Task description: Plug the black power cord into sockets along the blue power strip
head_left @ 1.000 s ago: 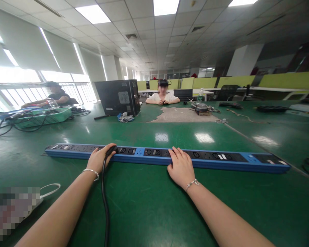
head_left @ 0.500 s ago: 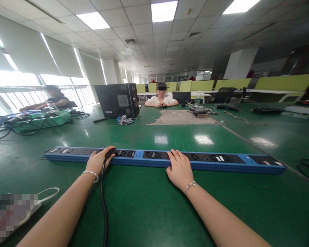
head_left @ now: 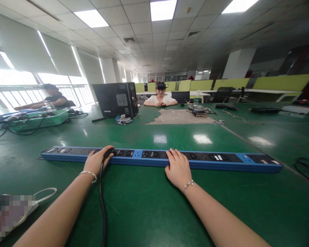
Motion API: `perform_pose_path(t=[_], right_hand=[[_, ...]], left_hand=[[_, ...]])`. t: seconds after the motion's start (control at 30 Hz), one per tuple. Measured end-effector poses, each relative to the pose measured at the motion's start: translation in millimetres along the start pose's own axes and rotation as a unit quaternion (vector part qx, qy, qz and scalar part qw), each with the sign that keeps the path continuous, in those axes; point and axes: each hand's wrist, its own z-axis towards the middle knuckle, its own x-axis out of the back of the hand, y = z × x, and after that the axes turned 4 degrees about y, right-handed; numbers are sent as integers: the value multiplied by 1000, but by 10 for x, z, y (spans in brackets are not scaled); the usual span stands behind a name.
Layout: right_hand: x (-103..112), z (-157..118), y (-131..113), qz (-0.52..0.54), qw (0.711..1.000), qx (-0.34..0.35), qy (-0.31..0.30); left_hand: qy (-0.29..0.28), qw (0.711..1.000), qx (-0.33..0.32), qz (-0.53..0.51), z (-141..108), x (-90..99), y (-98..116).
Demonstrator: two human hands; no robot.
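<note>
A long blue power strip [head_left: 208,165] with black sockets lies across the green table. My left hand [head_left: 97,161] is closed around a black plug [head_left: 109,152] at the strip's left half; whether the plug sits in a socket is hidden by my fingers. From it a black cable [head_left: 102,202] runs down toward the near edge of the view. My right hand [head_left: 178,168] rests over the strip right of its middle, fingers on the top face and thumb at the near side, gripping it.
Beyond the strip stand a black computer case [head_left: 113,99] and gloves [head_left: 123,119]. A green basket [head_left: 45,120] with cables is at the left, a bottle [head_left: 197,97] farther back. One person [head_left: 161,97] sits opposite, another [head_left: 54,96] at the left. Cables [head_left: 307,171] lie right.
The whole view has shifted slightly, so the strip and both hands appear a little farther left. Both hands keep the same hold.
</note>
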Motion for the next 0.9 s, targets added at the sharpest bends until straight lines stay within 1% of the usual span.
perform_pose_path(t=[0.17,0.53,0.9], right_hand=[[-4,-6,8,0,1000,4,-1],[11,-11,0,1,1000,1,-2],[20,-3,-2,3,1000,2,2]], left_hand=[[36,998,27,-34,-64,-38,70],[69,996,23,-48,-63,-39,99],[62,996,34,-51,-67,-53,113]])
